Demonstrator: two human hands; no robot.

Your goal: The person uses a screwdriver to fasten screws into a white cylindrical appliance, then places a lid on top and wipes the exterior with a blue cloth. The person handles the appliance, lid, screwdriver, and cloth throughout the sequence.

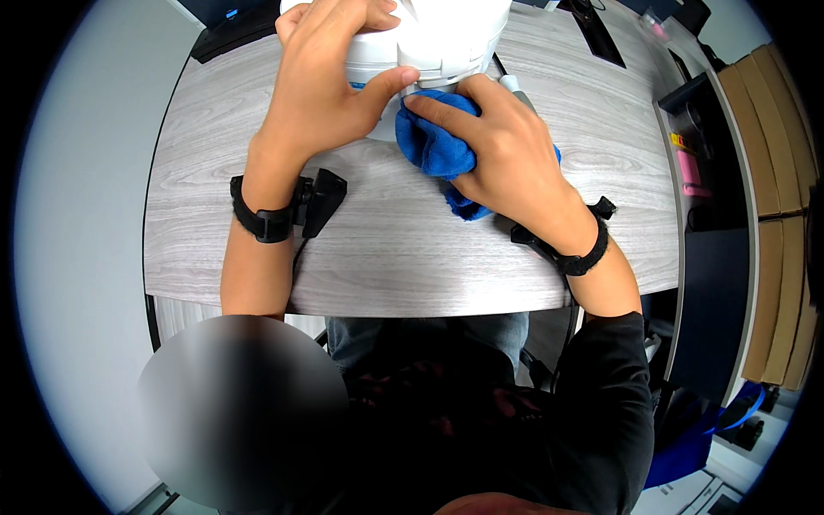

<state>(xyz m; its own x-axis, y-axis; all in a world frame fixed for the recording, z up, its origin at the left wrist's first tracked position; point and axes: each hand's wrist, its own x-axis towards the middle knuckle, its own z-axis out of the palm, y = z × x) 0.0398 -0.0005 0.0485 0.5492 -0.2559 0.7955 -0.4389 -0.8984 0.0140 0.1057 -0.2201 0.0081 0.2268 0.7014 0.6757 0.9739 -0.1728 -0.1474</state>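
Observation:
A white plastic appliance (438, 39) with a rounded body stands at the far middle of the desk, its top cut off by the picture's upper edge. My left hand (330, 81) grips its left side, with the thumb pressed along the lower front. My right hand (506, 142) is closed round a crumpled blue cloth (433, 137) and holds it against the lower front of the appliance. Part of the cloth hangs below my palm. Just behind my right hand, a grey bottle or tube with a white cap (511, 83) is partly hidden.
The grey wood-grain desk (395, 257) has a curved near edge. A dark device (232, 39) lies at the far left. On the right stands a dark shelf unit (712, 266) with a pink item (688, 170), beside brown cardboard boxes (768, 137). Cables trail from both wrist straps.

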